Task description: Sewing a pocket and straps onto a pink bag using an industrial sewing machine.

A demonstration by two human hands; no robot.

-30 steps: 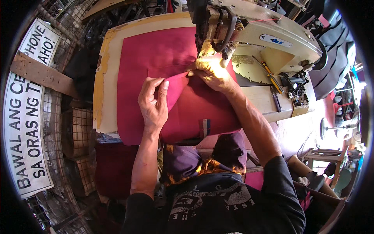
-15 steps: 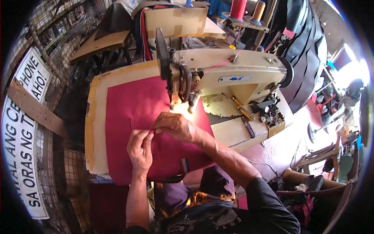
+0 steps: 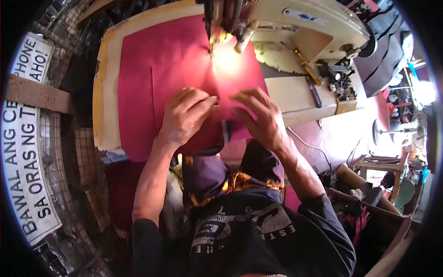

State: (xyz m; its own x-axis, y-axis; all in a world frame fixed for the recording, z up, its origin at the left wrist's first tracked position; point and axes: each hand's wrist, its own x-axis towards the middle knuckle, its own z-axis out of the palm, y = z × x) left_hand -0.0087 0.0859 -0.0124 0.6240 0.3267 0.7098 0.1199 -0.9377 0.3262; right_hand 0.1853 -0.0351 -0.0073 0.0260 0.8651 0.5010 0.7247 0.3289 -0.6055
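Observation:
A magenta sheet of material [image 3: 140, 55] lies on the cream worktable [image 3: 108, 60] under the sewing machine's needle assembly [image 3: 212, 46], whose lamp lights it brightly. My left hand [image 3: 184, 113] rests over the sheet below the needle, fingers curled and pressed together; what they hold is hidden. To its right, my right hand [image 3: 260, 120] is raised over the sheet with fingers bent and apart. A darker folded part with a blue-and-white strip [image 3: 225, 131] hangs near my lap between the hands.
The machine body [image 3: 318, 27] spans the upper right. Screwdrivers [image 3: 304, 62] and metal parts [image 3: 341, 81] lie on the table's right. At left are a wire grille and a white sign [image 3: 30, 184]. A cable [image 3: 314, 147], a pedestal fan [image 3: 392, 129] and dark hanging material [image 3: 383, 64] are at right.
Both hands have moved away from the needle toward me. My right hand has let go of the fold and opened, apart from my left. The view has shifted between frames.

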